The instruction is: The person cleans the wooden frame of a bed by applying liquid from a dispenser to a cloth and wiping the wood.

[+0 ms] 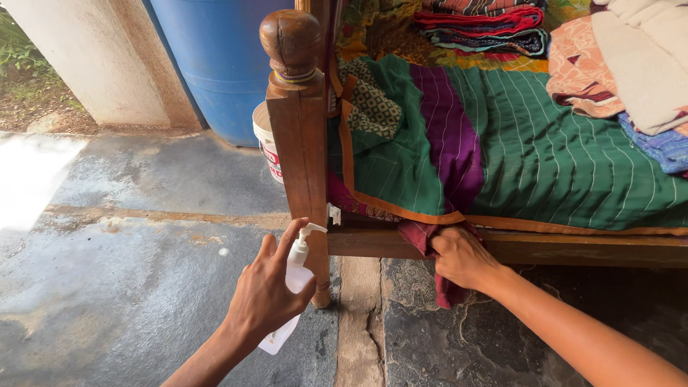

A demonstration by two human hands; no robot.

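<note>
My left hand grips a small white spray bottle, its nozzle pointing at the brown wooden bed post, with the forefinger on top of the pump. My right hand presses a dark red cloth against the bed's wooden side rail, just right of the post. A green quilt with a purple stripe hangs over the bed above the rail.
A blue barrel and a white bucket stand behind the post. Folded cloths and a pale blanket lie on the bed. Grey stone floor spreads to the left, with a white wall beyond.
</note>
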